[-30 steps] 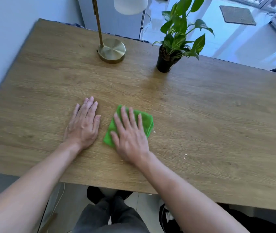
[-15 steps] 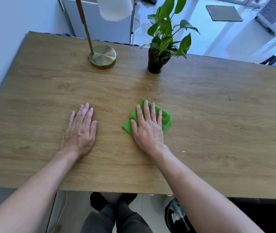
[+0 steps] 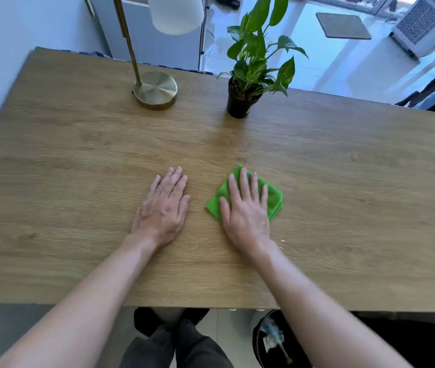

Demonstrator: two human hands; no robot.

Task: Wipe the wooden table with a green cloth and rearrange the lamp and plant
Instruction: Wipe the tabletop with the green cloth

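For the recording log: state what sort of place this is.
Probably a room in a home, perhaps a living or dining area. A wooden table carries a brass lamp and a potted plant, and beyond it lie a tiled floor and a doormat near a glass door.

Right hand (image 3: pixel 246 212) flat on green cloth (image 3: pixel 274 199); left hand (image 3: pixel 162 211) on table (image 3: pixel 65 168).
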